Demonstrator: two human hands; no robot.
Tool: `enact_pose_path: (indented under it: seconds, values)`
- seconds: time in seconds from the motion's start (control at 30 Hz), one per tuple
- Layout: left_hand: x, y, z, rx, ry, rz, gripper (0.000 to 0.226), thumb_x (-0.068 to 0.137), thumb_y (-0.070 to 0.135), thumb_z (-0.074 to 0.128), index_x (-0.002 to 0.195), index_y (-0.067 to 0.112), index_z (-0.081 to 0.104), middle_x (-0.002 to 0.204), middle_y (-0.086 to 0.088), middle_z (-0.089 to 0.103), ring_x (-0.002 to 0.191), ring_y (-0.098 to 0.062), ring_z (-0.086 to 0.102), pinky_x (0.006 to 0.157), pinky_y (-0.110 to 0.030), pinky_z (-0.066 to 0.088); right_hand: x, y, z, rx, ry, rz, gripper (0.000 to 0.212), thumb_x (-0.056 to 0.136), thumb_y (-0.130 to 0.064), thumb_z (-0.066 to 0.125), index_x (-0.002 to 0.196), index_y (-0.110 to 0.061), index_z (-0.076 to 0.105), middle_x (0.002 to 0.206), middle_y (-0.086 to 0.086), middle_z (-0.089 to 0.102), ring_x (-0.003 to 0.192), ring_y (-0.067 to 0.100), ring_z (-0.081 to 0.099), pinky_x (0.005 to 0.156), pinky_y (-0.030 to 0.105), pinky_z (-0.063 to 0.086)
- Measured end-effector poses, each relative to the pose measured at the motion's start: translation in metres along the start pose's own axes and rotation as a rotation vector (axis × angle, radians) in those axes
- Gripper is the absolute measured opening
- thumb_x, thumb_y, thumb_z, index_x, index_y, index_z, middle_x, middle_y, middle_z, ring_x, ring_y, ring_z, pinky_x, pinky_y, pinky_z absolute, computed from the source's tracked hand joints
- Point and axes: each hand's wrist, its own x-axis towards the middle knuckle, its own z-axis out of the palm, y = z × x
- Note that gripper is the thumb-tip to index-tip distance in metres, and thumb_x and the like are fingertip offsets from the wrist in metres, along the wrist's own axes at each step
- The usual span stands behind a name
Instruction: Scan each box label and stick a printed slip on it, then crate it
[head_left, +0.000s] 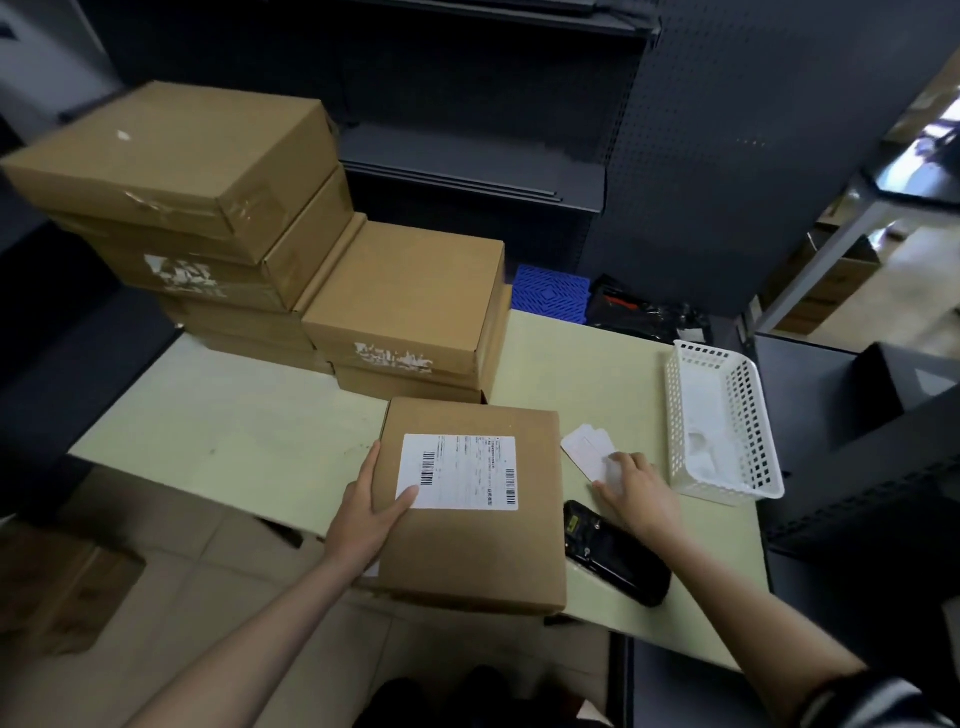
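1. The box (470, 506) lies flat at the bench's (234, 431) near edge, its near end overhanging; a push toward the person could tip it to the floor.
2. The left hand (371, 512) grasps the box's left side, thumb on the label (458, 472). If the thumb covers the left barcode, a scan may fail.
3. The right hand (636, 491) presses loosely curved fingers on the slips (589, 451), just right of the box. Whether it pinches one I cannot tell; several slips overlap, so two may lift together.
4. The scanner (615, 553) lies near the front right corner, under the right wrist; a sweep of the forearm could knock it off.
5. The basket (724, 423) sits at the right edge, just beside the slips; a stray slip could slide against or under it.
6. The stacks (249, 234) at the back left stand uneven, so a nudge could shift them.
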Motion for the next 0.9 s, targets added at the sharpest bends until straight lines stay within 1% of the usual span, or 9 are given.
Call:
enact_pose_path:
  seconds: [0.07,0.13,0.3,0.4,0.5,0.63,0.7,0.8,0.9]
  values:
    - [-0.001,0.000,0.000,-0.007,0.005,0.004,0.099,0.060,0.081,0.052,0.145,0.050,0.011,0.137,0.002,0.048,0.120,-0.017,0.050,0.095,-0.040,0.045,0.010,0.000,0.002,-0.029,-0.006,0.005,0.059,0.092,-0.049,0.052,0.139,-0.016,0.039,0.139,0.004,0.042,0.127,0.023,0.043,0.092,0.039,0.046]
    - [-0.001,0.000,0.001,-0.005,0.010,0.006,0.097,0.061,0.082,0.052,0.144,0.052,0.011,0.134,0.004,0.050,0.118,-0.015,0.051,0.094,-0.041,0.047,0.019,0.000,0.004,-0.068,-0.032,0.014,0.061,0.092,-0.050,0.051,0.140,-0.015,0.036,0.140,0.004,0.040,0.128,0.024,0.041,0.090,0.039,0.047]
    - [-0.003,0.000,0.000,0.002,0.022,-0.001,0.097,0.061,0.081,0.052,0.145,0.051,0.012,0.137,0.006,0.047,0.119,-0.015,0.049,0.093,-0.040,0.046,0.030,-0.003,0.013,-0.121,-0.087,0.040,0.044,0.091,-0.041,0.055,0.124,-0.015,0.045,0.130,0.007,0.045,0.118,0.025,0.046,0.083,0.039,0.048]
    - [-0.004,0.001,-0.001,0.010,0.021,0.008,0.099,0.060,0.082,0.050,0.146,0.049,0.012,0.136,0.006,0.047,0.116,-0.014,0.050,0.088,-0.037,0.047,0.036,-0.002,0.012,-0.069,-0.092,0.067,0.056,0.088,-0.038,0.063,0.135,-0.016,0.041,0.134,0.006,0.043,0.123,0.024,0.043,0.085,0.040,0.048]
    - [-0.004,0.002,-0.001,0.004,0.029,0.014,0.100,0.061,0.081,0.052,0.147,0.046,0.014,0.137,0.006,0.046,0.115,-0.012,0.049,0.085,-0.033,0.045,0.040,-0.002,0.009,-0.014,-0.059,0.073,0.056,0.085,-0.034,0.068,0.130,-0.014,0.043,0.129,0.004,0.047,0.121,0.023,0.046,0.081,0.038,0.047]
    - [-0.004,0.002,0.000,0.036,0.044,0.025,0.089,0.076,0.066,0.061,0.148,0.044,0.013,0.140,0.004,0.044,0.118,-0.014,0.048,0.086,-0.033,0.045,0.043,-0.002,0.010,0.063,0.045,0.083,0.028,0.092,-0.028,0.060,0.114,-0.015,0.050,0.119,0.003,0.055,0.111,0.023,0.051,0.077,0.037,0.047]
    - [-0.004,0.002,0.001,0.045,0.046,0.016,0.089,0.076,0.065,0.060,0.148,0.043,0.013,0.141,0.003,0.044,0.119,-0.015,0.048,0.086,-0.033,0.046,0.043,-0.001,0.008,0.064,0.073,0.082,0.017,0.096,-0.028,0.053,0.107,-0.015,0.054,0.114,0.003,0.058,0.105,0.022,0.053,0.075,0.037,0.047]
    - [-0.005,0.004,-0.001,0.040,0.036,0.005,0.096,0.068,0.078,0.055,0.147,0.045,0.012,0.139,0.004,0.045,0.116,-0.016,0.049,0.085,-0.036,0.048,0.044,0.001,0.004,-0.008,0.084,0.069,0.021,0.100,-0.029,0.044,0.104,-0.013,0.057,0.106,0.004,0.061,0.099,0.023,0.055,0.070,0.035,0.047]
    - [-0.006,0.005,-0.001,0.057,0.035,-0.008,0.091,0.073,0.072,0.058,0.147,0.045,0.012,0.136,0.002,0.047,0.115,-0.016,0.050,0.085,-0.036,0.048,0.042,0.003,-0.002,-0.074,0.084,0.057,0.026,0.101,-0.023,0.040,0.100,-0.011,0.063,0.100,0.005,0.064,0.094,0.025,0.058,0.068,0.034,0.047]
